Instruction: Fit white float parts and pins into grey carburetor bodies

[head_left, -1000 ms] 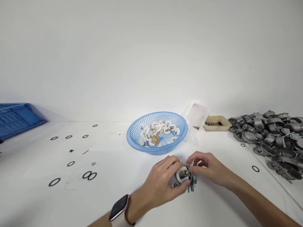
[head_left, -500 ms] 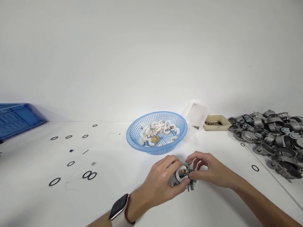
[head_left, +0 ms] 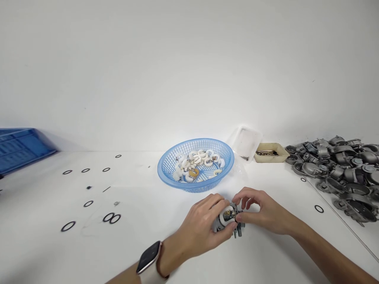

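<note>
Near the front middle of the table lies a grey metal carburetor (head_left: 239,232), its open side facing up with brass parts showing. Set in it is a white ring-shaped float (head_left: 225,216). My left hand (head_left: 204,223) is closed around the carburetor from the left, thumb along its near side and fingers over the far side. From the right, my right hand (head_left: 262,211) grips the carburetor's edge, thumb by the float's hinge end and index finger at the far rim. Whether a small pin sits under those fingertips I cannot make out.
Behind stands a blue basket (head_left: 166,179) of white floats. A white tray (head_left: 247,142) and a cream box (head_left: 271,158) are to its right. Carburetor bodies (head_left: 343,169) are heaped at far right. Black rings (head_left: 68,226) lie on the left; a blue crate (head_left: 26,150) stands farther left.
Both hands stay on the carburetor almost unmoved. My right thumb has shifted slightly at the float's hinge end. The whole view has moved a touch.
</note>
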The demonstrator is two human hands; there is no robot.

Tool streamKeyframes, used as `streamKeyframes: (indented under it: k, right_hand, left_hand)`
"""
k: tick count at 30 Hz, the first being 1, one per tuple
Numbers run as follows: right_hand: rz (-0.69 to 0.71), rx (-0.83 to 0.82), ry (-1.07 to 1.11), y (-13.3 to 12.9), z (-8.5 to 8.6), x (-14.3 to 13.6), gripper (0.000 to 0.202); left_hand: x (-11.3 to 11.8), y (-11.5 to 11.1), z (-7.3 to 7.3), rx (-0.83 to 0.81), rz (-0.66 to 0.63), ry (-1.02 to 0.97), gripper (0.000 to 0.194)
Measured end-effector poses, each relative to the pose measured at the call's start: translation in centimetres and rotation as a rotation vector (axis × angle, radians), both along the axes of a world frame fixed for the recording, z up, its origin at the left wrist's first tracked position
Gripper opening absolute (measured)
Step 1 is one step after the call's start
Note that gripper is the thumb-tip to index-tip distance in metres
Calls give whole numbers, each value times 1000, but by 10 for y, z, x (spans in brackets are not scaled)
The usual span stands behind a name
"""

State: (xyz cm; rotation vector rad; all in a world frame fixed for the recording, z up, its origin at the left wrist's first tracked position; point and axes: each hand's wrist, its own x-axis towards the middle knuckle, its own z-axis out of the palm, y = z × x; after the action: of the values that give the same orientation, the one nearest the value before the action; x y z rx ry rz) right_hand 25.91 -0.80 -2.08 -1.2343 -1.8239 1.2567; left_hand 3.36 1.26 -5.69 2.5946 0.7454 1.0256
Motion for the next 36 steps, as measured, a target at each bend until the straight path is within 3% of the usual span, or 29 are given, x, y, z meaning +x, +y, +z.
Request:
streamKeyframes:
  k: [25, 36]
  right_hand:
    - [21, 143, -135, -7, 5, 0, 14]
    - [80, 309, -473, -20, 16, -8, 16]
  left_hand:
    - [-1, 0, 3, -81, -13, 119, 14]
    - [-1, -3, 10, -242, -28, 258, 19]
